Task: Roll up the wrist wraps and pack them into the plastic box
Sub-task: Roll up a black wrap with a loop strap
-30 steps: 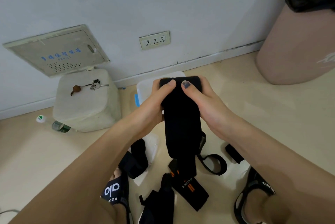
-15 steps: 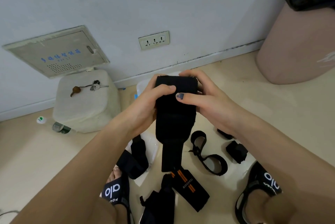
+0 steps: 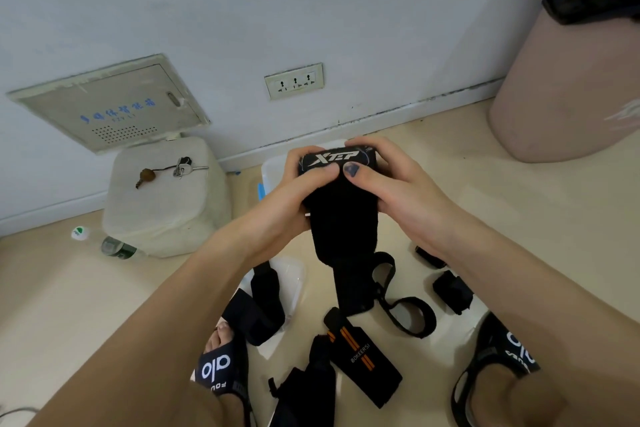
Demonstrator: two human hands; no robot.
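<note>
Wrap (image 3: 341, 219) | left hand (image 3: 298, 200) grip: holding roll | right hand (image 3: 398, 191) grip: holding roll

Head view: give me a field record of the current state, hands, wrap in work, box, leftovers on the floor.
left hand: grips the rolled top of the wrist wrap, thumb on it
right hand: grips the same roll from the other side
wrist wrap: black, top partly rolled, white logo facing up, tail hanging toward the floor
plastic box: behind the hands, mostly hidden, contents cannot be told
orange-striped wrap: flat on the floor, unrolled
small roll: on the floor to the right
keys: on the white block by the wall
</note>
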